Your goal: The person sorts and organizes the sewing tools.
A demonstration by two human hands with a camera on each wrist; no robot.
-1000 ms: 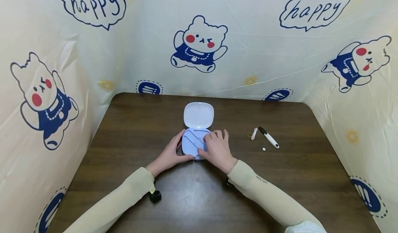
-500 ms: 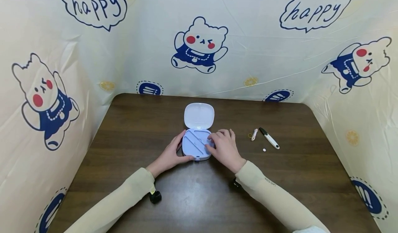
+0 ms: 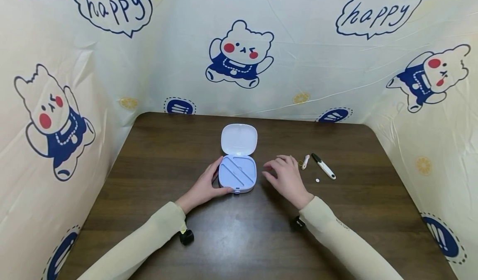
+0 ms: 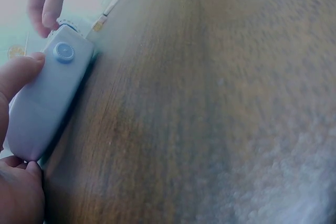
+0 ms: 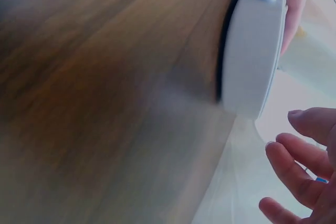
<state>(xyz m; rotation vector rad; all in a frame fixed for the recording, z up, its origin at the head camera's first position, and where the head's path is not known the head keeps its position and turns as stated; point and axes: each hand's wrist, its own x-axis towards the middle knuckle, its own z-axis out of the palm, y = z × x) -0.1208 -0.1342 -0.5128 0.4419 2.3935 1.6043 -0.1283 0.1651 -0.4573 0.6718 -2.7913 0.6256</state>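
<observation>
A light-blue hinged case stands on the table with its lid raised at the back. Diagonal ridges cross its inner tray, and a round button sits on its front wall. My left hand grips the case at its left side, thumb at the front edge and fingers around the far side. Just right of the case, my right hand hovers with loosely bent, spread fingers and nothing between them. In the right wrist view its fingers are apart from the case wall.
Right of my right hand lie a small white bundle with a yellow ring, a black-and-white pen-like tool and a small white disc. A printed cloth surrounds the brown table.
My right hand has left the case's tray and moved right, toward the small items. The left hand has kept its grip, and the case stays in place with its lid up.
</observation>
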